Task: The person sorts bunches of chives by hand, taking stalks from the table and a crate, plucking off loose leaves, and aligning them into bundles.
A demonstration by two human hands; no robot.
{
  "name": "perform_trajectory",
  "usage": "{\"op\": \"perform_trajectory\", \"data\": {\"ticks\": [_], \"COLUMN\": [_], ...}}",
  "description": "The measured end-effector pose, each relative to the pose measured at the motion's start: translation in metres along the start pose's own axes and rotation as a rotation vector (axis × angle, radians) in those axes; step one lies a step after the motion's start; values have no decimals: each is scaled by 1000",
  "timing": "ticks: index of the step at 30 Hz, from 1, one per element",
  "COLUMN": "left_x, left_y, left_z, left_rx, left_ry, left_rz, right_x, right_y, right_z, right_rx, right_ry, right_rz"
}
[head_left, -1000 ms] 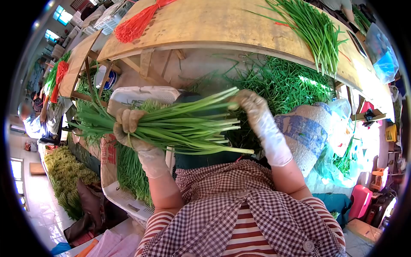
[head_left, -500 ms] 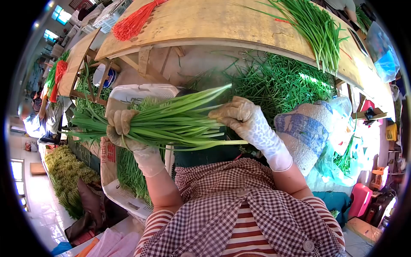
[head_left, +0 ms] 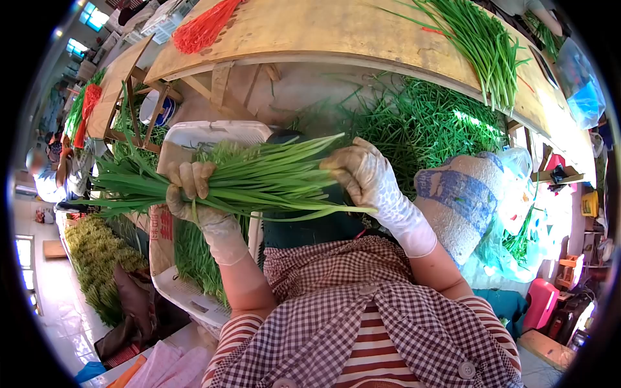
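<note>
My left hand (head_left: 194, 187), in a soiled pale glove, is wrapped around a bunch of garlic chives (head_left: 265, 178) in front of my body. The bunch lies sideways, with dark leaf tips fanning out to the left and paler stem ends to the right. My right hand (head_left: 365, 173), gloved too, has its fingers closed in a pinch at those stem ends. One pale stem sticks out below its fingers. Beneath the bunch stands a white plastic crate (head_left: 184, 289) holding more chives (head_left: 197, 258).
Across the front runs a wooden table (head_left: 310, 32) with red ties (head_left: 206, 27) and a chive bunch (head_left: 475, 48). Loose greens (head_left: 427, 129) cover the floor beneath. At right are a white-and-blue sack (head_left: 462, 197) and plastic bags (head_left: 517, 239). Another person (head_left: 48, 171) is at far left.
The leaf end of the bunch has dropped slightly, moving with my left hand. My right hand has shifted a little at the stem ends, its fingers more curled.
</note>
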State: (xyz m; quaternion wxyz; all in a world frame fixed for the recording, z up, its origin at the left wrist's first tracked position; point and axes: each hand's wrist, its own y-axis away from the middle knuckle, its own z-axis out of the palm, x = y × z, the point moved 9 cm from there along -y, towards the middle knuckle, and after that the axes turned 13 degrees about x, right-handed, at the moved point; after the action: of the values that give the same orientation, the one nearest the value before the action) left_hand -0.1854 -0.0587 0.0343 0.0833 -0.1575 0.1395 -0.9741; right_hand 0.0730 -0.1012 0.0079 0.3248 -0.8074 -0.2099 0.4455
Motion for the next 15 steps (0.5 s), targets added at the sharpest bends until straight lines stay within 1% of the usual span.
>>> {"op": "perform_trajectory", "data": {"ticks": [3,4,7,8,11,12,13,15], "left_x": [-1,-2,-3,-4,-4,-3,1,15], "left_y": [0,-1,-2,-2,-1,0,0,-3], "left_z": [0,0,-2,-2,1,2,2,0], "left_rx": [-5,-11,-18,-15,-6,-4,-24,-65], "left_ry": [15,39,101,116,147,157,200,286], "left_rz": [1,-8,-28,-32,-23,-18,-9,10], "right_x": [4,3,3,4,1,9,18,35], "right_y": [5,5,12,11,6,7,9,10], "right_z": [2,7,18,17,9,4,-3,-24], "right_rx": [-121,-188,-259,-251,-210,-184,-129,-93], "right_ry": [-106,-80,-66,-115,-7,-54,-70,-65], "right_rz": [235,224,230,238,167,232,248,325]}}
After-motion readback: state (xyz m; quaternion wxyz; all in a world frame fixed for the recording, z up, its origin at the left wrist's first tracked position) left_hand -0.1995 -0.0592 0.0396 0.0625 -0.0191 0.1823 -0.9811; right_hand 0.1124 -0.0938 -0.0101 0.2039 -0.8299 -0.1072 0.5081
